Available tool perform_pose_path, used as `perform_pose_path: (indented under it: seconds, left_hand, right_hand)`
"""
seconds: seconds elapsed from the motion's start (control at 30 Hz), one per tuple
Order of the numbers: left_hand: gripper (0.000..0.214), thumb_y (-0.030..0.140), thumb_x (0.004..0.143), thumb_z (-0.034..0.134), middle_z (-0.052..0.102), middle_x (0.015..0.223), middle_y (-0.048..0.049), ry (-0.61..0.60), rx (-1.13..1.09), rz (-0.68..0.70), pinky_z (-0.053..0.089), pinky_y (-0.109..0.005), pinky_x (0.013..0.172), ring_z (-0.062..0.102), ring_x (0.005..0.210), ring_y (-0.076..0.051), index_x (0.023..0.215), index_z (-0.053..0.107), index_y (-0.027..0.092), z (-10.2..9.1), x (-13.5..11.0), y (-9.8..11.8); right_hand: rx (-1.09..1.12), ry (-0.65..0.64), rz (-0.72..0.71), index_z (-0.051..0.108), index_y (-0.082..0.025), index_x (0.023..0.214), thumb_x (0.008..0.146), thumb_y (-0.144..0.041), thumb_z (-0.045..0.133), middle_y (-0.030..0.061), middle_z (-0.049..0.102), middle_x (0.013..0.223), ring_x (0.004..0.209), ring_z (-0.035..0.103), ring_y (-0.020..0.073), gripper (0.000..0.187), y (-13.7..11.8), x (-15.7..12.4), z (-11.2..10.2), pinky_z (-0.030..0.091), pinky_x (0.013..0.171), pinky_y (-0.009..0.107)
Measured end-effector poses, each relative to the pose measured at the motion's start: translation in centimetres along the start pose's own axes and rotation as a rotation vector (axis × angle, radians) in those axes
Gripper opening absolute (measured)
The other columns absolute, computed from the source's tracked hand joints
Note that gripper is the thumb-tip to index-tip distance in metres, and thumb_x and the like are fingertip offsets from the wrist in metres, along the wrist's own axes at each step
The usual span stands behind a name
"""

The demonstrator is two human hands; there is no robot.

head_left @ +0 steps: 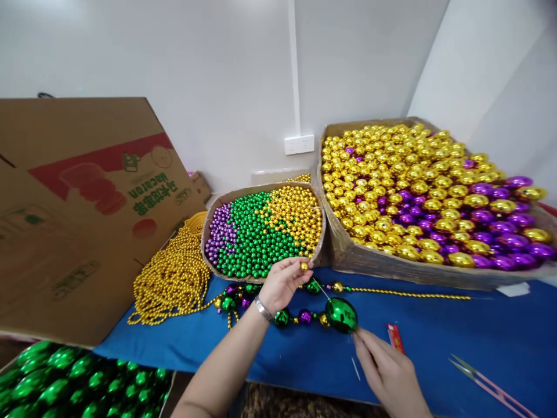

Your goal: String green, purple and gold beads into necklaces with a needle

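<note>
Between the fingertips of my left hand [281, 281] is a small gold bead [304, 266]; a metal watch band circles that wrist. A thin pale string [321, 287] runs from near the gold bead down to a large shiny green ball [342, 316]. My right hand [383, 366] is closed at the lower right of the green ball, its fingertips touching or just beside it; what they pinch is hidden. Strung beads, among them a purple bead [305, 316] and a dark green bead [282, 317], trail left from the ball across the blue cloth [435, 337].
Behind my hands stands a box of small beads [256, 232]. A larger box [361, 261] of gold and purple balls is at right. Gold bead chains [174, 278] lie beside a carton [87, 232]. Tweezers [487, 383] and a red packet [395, 338] lie at right.
</note>
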State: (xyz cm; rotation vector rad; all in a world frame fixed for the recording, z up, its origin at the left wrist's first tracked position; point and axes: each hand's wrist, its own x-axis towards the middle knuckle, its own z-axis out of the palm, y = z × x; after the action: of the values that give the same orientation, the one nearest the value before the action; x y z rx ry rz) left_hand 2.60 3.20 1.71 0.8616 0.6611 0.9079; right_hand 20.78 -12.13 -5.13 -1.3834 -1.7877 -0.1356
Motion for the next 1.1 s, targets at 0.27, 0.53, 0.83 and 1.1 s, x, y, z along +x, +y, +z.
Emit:
perform_pose_path:
  seconds: [0.27,0.53,0.83,1.1]
  left_hand:
    - [0.027,0.025,0.067,0.077,0.069,0.086,-0.0089,0.027,-0.113,-0.039,0.050,-0.023,0.066,0.065,0.076,-0.015,0.087,0.068,0.011,0.4,-1.5,-0.8]
    - [0.022,0.025,0.069,0.075,0.068,0.092,-0.0091,0.003,-0.088,0.026,0.049,-0.023,0.070,0.062,0.075,-0.012,0.086,0.072,0.011,0.4,-2.3,-1.2]
    - [0.021,0.023,0.069,0.075,0.068,0.089,-0.0064,0.035,-0.029,0.092,0.048,-0.023,0.071,0.060,0.076,-0.011,0.087,0.072,0.014,0.5,-2.5,-1.5]
    - [0.022,0.024,0.070,0.074,0.066,0.086,-0.0039,0.075,0.140,0.201,0.047,-0.022,0.071,0.058,0.076,-0.010,0.090,0.069,0.016,0.8,-2.7,-2.1]
  right_hand:
    - [0.013,-0.002,-0.023,0.061,-0.018,0.102,0.092,-0.021,0.043,0.0048,0.071,0.084,0.071,0.069,0.0168,0.021,-0.7,0.2,0.0,0.052,0.066,0.026]
    - [-0.015,0.004,-0.036,0.061,-0.017,0.103,0.092,-0.021,0.043,0.0051,0.072,0.085,0.072,0.069,0.0169,0.022,-0.5,-0.3,-0.1,0.052,0.067,0.026]
    - [-0.038,-0.017,-0.026,0.065,-0.019,0.100,0.092,-0.023,0.042,0.0039,0.072,0.082,0.070,0.069,0.0163,0.025,-0.6,-0.3,-0.3,0.052,0.064,0.025]
    - [-0.130,-0.049,-0.027,0.062,-0.019,0.099,0.093,-0.025,0.039,0.0041,0.072,0.079,0.068,0.069,0.0163,0.025,-0.2,-1.1,-0.2,0.051,0.064,0.025]
